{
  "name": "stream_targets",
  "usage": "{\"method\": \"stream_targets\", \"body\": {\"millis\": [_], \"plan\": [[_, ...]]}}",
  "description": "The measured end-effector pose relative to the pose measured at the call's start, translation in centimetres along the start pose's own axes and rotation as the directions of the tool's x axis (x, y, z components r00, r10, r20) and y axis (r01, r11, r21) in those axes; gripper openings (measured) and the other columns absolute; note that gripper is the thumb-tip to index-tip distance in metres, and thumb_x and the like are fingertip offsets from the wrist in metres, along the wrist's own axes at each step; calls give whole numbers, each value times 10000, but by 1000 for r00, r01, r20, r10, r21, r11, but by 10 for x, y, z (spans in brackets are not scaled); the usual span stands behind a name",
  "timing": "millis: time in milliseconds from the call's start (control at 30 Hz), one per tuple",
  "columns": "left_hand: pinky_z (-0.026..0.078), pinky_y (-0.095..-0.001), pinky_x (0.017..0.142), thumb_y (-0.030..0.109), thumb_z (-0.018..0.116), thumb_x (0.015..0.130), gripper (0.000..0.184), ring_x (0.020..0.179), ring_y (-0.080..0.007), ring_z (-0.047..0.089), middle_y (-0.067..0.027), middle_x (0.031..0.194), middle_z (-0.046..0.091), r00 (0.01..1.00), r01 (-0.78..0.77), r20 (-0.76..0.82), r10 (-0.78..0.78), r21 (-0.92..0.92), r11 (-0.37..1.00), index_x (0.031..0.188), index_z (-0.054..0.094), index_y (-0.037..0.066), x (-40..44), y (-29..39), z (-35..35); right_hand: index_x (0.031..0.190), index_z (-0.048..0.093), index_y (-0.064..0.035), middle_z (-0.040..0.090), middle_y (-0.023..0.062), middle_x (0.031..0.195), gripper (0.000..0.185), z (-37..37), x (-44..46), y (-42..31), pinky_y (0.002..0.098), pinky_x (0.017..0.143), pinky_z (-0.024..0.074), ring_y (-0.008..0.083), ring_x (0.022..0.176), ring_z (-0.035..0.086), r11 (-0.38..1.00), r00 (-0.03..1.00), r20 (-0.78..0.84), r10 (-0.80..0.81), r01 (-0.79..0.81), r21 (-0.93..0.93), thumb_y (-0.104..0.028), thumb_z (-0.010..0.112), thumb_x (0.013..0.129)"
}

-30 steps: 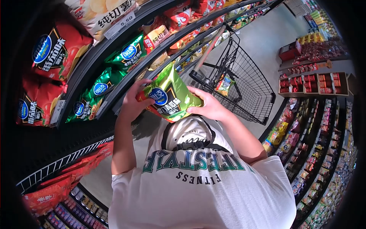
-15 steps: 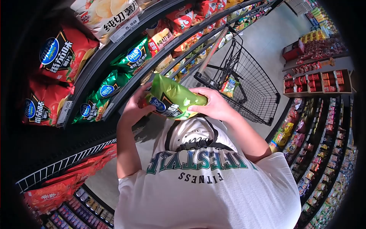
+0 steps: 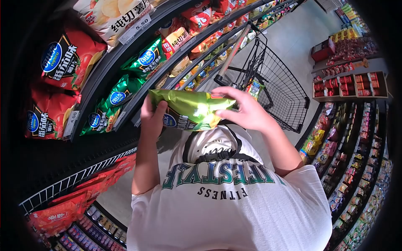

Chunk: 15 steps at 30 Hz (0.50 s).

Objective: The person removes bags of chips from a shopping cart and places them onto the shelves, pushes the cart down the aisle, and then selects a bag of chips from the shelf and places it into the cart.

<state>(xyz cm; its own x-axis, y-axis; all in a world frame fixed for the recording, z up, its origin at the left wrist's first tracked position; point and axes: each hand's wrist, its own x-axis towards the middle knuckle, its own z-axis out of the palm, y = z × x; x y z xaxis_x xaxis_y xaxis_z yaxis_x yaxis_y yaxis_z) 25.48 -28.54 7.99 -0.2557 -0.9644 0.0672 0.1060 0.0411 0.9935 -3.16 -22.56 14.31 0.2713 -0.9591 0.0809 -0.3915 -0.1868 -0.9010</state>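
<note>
A shiny green chip bag (image 3: 189,105) is held up in front of my chest, stretched sideways between both hands. My left hand (image 3: 153,116) is closed on its left end, thumb on the near face. At the other end my right hand (image 3: 247,109) grips the bag's edge between thumb and fingers. Part of the blue oval label and some white lettering show near my left thumb; glare washes out the right half. Just beyond my left hand, green chip bags (image 3: 117,98) stand on the shelf.
Red chip bags (image 3: 65,62) and a white chip bag (image 3: 113,19) fill the shelves at left. Ahead to the right stands a black wire shopping cart (image 3: 289,96) with a chip bag (image 3: 254,89) in it. Snack shelves (image 3: 347,167) line the right side; a wire rack (image 3: 79,175) is at lower left.
The green chip bag has turned from tilted to nearly level, and its top end has come down to the left. Both hands have shifted their hold; the right hand's fingers are raised higher.
</note>
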Motion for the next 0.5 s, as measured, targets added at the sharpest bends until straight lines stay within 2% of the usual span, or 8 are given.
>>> {"method": "stream_targets", "body": {"millis": [33, 100, 133, 267, 367, 400, 500], "plan": [[482, -252, 838, 268, 652, 963, 411, 945, -102, 595, -39, 1084, 627, 1000, 16, -24, -18, -64, 998, 1263, 536, 12, 2, 2, 0, 1225, 578, -4, 657, 82, 1139, 393, 0, -4, 6, 313, 927, 490, 160, 1043, 619, 985, 997, -44, 56, -48, 163, -142, 718, 885], [485, -254, 844, 266, 651, 964, 418, 954, -106, 597, -40, 1089, 627, 998, 38, -53, -46, -143, 989, 1272, 528, 11, 5, 1, -2, 1174, 595, -13, 661, 59, 1093, 273, 1, -7, 15, 288, 896, 498, 123, 995, 614, 871, 978, -97, 183, -115, 478, -111, 670, 930], [486, -254, 850, 267, 651, 964, 425, 963, -108, 599, -43, 1098, 628, 996, 43, -65, -54, -158, 986, 1279, 523, 11, 5, -3, -4, 1090, 606, -19, 656, 32, 1028, 140, 2, -9, 14, 256, 848, 502, 78, 938, 599, 854, 966, -142, 217, -117, 507, -91, 617, 970], [478, -261, 876, 319, 627, 977, 462, 995, -120, 598, -60, 1120, 639, 988, 112, -77, -134, -235, 965, 1292, 525, -3, 3, 2, 6, 1001, 631, 8, 671, 28, 948, 109, 7, -10, 24, 248, 803, 498, 79, 881, 626, 909, 948, -261, 182, -61, 411, -91, 635, 955], [511, -321, 885, 359, 598, 983, 509, 1029, -178, 620, -104, 1159, 616, 994, 5, -104, -27, -201, 980, 1299, 502, -28, 2, -15, 0, 991, 633, -2, 666, 24, 917, 92, 8, -9, 18, 247, 793, 498, 77, 856, 621, 945, 938, -317, 143, -34, 325, -83, 638, 947], [516, -311, 863, 311, 584, 990, 438, 985, -179, 633, -108, 1121, 627, 990, -17, -143, -11, -194, 981, 1251, 524, -35, 0, -17, 3, 986, 635, 2, 668, 27, 904, 90, 8, -9, 18, 248, 783, 503, 78, 845, 624, 956, 933, -330, 140, -40, 291, -78, 633, 946], [515, -298, 844, 270, 569, 992, 375, 953, -168, 636, -101, 1089, 634, 985, -8, -172, -23, -178, 984, 1213, 535, -32, -1, -14, 6, 969, 638, 17, 674, 39, 868, 89, 8, -10, 18, 251, 748, 519, 81, 811, 635, 983, 917, -386, 102, -33, 180, -65, 617, 944]]}}
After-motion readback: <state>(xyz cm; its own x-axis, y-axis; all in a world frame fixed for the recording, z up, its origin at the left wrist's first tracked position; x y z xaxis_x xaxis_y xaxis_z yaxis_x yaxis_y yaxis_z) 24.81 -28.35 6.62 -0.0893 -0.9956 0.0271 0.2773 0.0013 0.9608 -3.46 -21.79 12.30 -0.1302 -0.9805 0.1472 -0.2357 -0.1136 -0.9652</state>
